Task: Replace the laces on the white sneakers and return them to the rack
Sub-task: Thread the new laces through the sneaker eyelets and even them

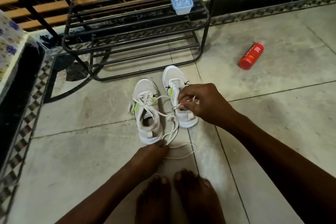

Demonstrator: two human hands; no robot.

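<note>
Two white sneakers with green stripes stand on the floor, toes toward the rack. The left sneaker (146, 114) has a lace in its front eyelets only. The right sneaker (179, 94) shows no lace in its eyelets. A long white lace (171, 131) runs loose from the left sneaker, over the floor and up to both hands. My right hand (201, 103) hovers over the right sneaker's heel and pinches one end of the lace. My left hand (151, 156) sits just behind the left sneaker's heel and grips the lace low down. The black metal shoe rack (138, 45) stands behind the sneakers.
A pale blue lidded box (181, 2) sits on the rack's upper shelf at the right. A red bottle (251, 56) lies on the tiled floor to the right. My bare feet (180, 196) rest near the bottom edge. A floral-covered ledge (9, 45) is at the left.
</note>
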